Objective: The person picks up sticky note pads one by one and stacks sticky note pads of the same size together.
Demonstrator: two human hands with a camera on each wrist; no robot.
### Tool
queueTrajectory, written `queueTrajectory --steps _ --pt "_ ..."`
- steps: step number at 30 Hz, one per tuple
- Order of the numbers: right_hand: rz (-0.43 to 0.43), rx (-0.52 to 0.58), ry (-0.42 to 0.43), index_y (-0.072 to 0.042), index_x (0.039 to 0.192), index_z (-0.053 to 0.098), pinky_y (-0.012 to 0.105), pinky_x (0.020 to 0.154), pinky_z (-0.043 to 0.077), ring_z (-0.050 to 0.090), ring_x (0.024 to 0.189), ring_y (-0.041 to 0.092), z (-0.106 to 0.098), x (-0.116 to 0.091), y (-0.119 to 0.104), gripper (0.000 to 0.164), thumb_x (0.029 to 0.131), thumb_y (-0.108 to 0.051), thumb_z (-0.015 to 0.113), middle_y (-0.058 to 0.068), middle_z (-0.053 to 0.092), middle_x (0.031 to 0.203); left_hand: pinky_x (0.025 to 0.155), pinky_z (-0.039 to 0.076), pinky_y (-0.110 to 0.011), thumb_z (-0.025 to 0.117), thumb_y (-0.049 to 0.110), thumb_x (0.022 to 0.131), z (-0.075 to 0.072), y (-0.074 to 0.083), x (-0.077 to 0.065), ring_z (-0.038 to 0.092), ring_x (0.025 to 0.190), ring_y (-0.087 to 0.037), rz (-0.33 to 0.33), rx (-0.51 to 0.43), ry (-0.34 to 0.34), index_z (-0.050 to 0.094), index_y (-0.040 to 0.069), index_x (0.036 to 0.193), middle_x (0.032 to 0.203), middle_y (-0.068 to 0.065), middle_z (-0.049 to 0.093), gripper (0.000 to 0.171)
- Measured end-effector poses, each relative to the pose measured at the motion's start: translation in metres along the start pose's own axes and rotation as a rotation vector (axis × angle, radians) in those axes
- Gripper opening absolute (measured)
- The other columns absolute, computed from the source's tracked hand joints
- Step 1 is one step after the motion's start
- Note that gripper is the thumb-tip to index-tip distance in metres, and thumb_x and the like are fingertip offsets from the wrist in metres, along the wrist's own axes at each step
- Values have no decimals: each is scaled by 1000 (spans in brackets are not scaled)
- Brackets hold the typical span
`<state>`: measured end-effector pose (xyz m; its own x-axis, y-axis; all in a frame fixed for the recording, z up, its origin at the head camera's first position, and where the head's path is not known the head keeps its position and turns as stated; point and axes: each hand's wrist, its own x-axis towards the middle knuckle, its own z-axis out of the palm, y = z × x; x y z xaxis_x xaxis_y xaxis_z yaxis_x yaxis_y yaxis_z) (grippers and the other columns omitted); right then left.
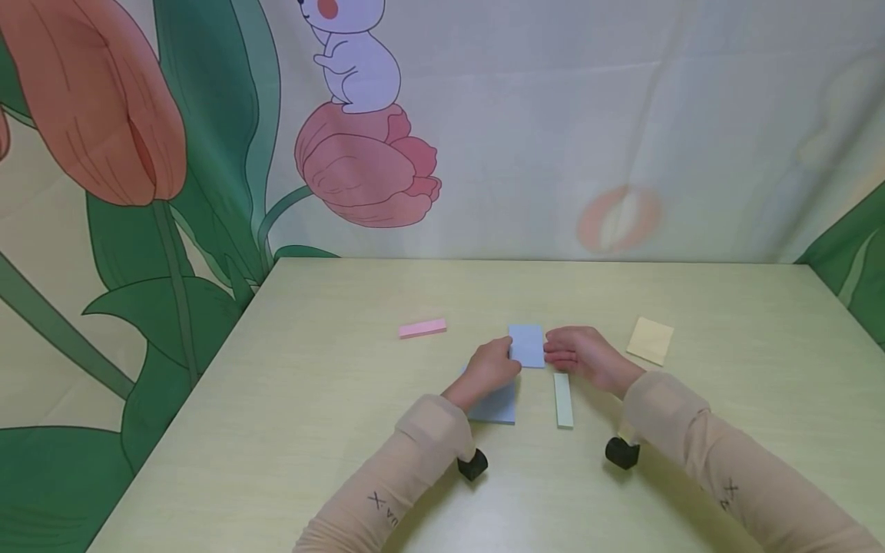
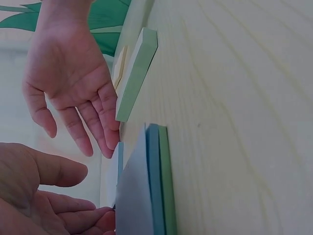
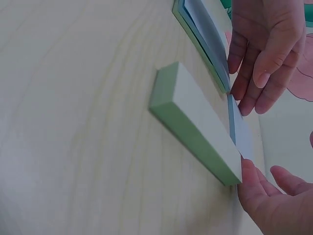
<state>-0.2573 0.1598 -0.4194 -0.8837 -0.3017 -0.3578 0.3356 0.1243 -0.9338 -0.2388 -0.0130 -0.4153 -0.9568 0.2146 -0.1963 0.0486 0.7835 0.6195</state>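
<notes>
A small light-blue sticky note pad (image 1: 528,347) lies flat on the table between both hands. My left hand (image 1: 487,372) is at its left edge, the fingers near the upper corner and the thumb by the lower one. From the other side, my right hand (image 1: 588,357) brings its nearly straight fingertips right up to the pad's right edge. Under the left hand and wrist sits a larger stack of notes (image 1: 494,407), partly hidden; the left wrist view shows blue and green layers in it. A narrow pale-green note pad (image 3: 195,122) lies just in front of the right hand.
A pink strip pad (image 1: 422,329) lies farther back on the left. Beyond the right wrist is a square yellow pad (image 1: 650,340). Behind the table's (image 1: 332,307) far edge hangs a printed curtain (image 1: 525,153). Black wrist cameras (image 1: 622,453) hang below both sleeves.
</notes>
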Motion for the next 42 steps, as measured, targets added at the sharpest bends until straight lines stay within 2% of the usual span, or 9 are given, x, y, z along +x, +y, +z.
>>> queueTrajectory --steps 3,6,8,10,15,22,30,37,42 --pt "-12 -34 26 11 129 31 30 89 44 56 91 12 -2 -2 -1 49 90 -16 41 18 50 114 54 32 -24 50 7 80 -1 1 -1 42 67 -18 15 21 12 52 2 90 77 -7 50 11" --pt "-25 -85 56 11 130 31 33 92 42 55 94 14 -4 -4 -3 50 90 -18 41 21 46 120 71 43 -28 49 6 80 -2 2 -4 53 87 -20 42 16 35 53 -2 109 101 -12 58 31" --pt "-23 -104 79 10 129 32 33 90 43 55 93 15 -7 -5 -3 49 90 -19 41 21 47 119 83 43 -32 49 6 80 -2 3 -6 53 102 -24 62 3 49 50 -3 118 114 -15 56 39" --pt "-19 -123 95 9 129 33 31 88 44 55 91 14 -8 -6 -4 49 90 -20 41 18 49 115 90 41 -34 49 7 80 -1 4 -8 50 111 -25 77 -19 60 47 -1 123 119 -15 54 43" --pt "-18 -174 119 8 126 38 27 80 46 54 87 15 -14 -8 -3 46 90 -21 42 13 52 108 78 43 -29 49 5 78 1 7 -10 53 96 -23 114 -59 95 54 0 116 105 -11 58 38" --pt "-25 -257 155 5 124 43 28 80 46 53 93 21 -23 -9 -2 43 91 -22 42 21 49 118 65 41 -20 50 6 80 6 12 -10 52 76 -13 136 -79 99 56 1 112 92 -5 60 33" --pt "-107 -428 231 7 119 49 31 76 46 52 95 29 -33 -14 -6 39 88 -18 44 24 50 121 73 44 -22 49 9 82 11 18 -11 58 86 -16 154 -123 56 54 0 115 96 -6 64 35" --pt "-134 -539 271 6 116 52 32 78 44 53 98 32 -42 -14 -5 37 88 -17 44 23 52 119 73 45 -18 50 11 84 16 26 -11 60 95 -15 179 -242 -49 50 0 121 105 -5 64 38" --pt "-146 -602 278 5 115 53 34 79 44 54 100 32 -48 -15 -4 37 88 -18 44 23 54 117 81 45 -20 50 12 87 20 30 -12 56 104 -17 192 -302 -115 49 0 122 111 -8 61 38"
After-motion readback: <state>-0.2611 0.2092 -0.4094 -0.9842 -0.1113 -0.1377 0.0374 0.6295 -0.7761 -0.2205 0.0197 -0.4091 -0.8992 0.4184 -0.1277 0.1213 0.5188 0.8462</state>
